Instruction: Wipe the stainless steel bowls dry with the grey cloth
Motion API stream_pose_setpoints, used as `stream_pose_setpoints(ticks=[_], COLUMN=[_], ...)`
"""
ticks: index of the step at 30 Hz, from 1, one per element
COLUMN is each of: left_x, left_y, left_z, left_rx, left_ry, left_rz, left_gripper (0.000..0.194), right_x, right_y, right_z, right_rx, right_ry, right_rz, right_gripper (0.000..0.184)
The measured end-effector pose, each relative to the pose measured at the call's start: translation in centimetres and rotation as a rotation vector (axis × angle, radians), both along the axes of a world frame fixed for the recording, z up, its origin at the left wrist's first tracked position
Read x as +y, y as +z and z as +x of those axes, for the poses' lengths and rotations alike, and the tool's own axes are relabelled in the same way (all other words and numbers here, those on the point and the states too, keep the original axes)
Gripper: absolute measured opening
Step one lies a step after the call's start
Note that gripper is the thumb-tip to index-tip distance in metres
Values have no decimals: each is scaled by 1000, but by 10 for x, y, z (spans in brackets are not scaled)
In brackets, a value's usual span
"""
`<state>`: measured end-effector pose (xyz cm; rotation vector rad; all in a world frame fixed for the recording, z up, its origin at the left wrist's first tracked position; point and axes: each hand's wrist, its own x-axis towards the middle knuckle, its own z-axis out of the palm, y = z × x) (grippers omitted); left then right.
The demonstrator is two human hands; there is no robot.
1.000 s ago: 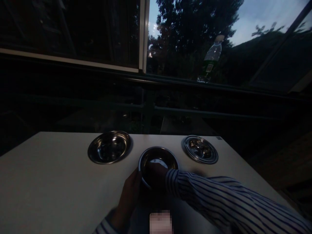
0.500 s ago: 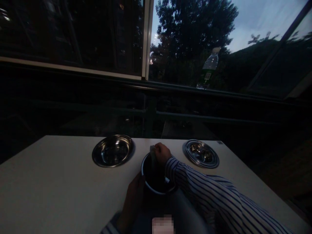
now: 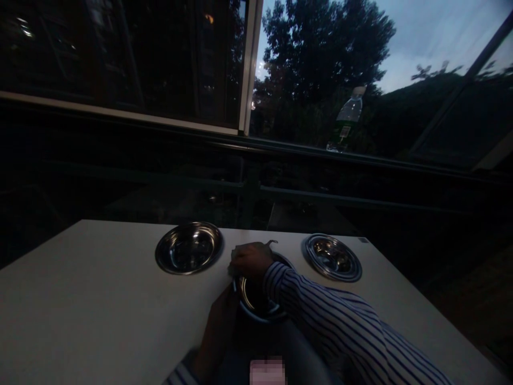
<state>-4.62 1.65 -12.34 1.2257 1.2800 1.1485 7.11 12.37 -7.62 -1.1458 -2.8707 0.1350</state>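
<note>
A deep metal bowl (image 3: 258, 313) is at the near middle edge of the white table, its inside partly lit. My left hand (image 3: 221, 315) grips it from the left side, the fingertips dark and partly hidden against the wall. My right hand (image 3: 252, 261) reaches across the bowl, closed on a pale, greyish cloth (image 3: 233, 261) at the far left rim. A thin curled end sticks out behind the knuckles. The dim light hides just how the cloth lies on the rim.
A shiny steel basin (image 3: 188, 250) stands on the white table (image 3: 120, 315) to the left. Steel plates or shallow basins, seemingly stacked (image 3: 333, 258), are at the right. A plastic bottle (image 3: 348, 120) with a green label stands by the window behind.
My right hand has moved left with the cloth, from inside the bowl's far part to the far left rim. My left hand keeps its hold. The view has shifted slightly.
</note>
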Motion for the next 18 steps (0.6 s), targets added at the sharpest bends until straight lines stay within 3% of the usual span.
stream_pose_setpoints(ticks=[3,8,10,18], left_x=[-1,-4,-4,-2], left_y=[-1,-1,-1,-1], left_z=[0,1,1,-4], left_rx=[25,69,73,92], left_ry=[1,18,2,-10], left_rz=[27,63,78,26], left_gripper=[47,44,42,45], right_x=[6,8,6,23], right_y=[8,15,14,9], right_z=[18,86,100,62], right_rx=[-48,-51,-35,91], right_ry=[-51,-217,-244,-205], right_rz=[-56,-124,-146,-210], right_gripper=[24,24,25,26])
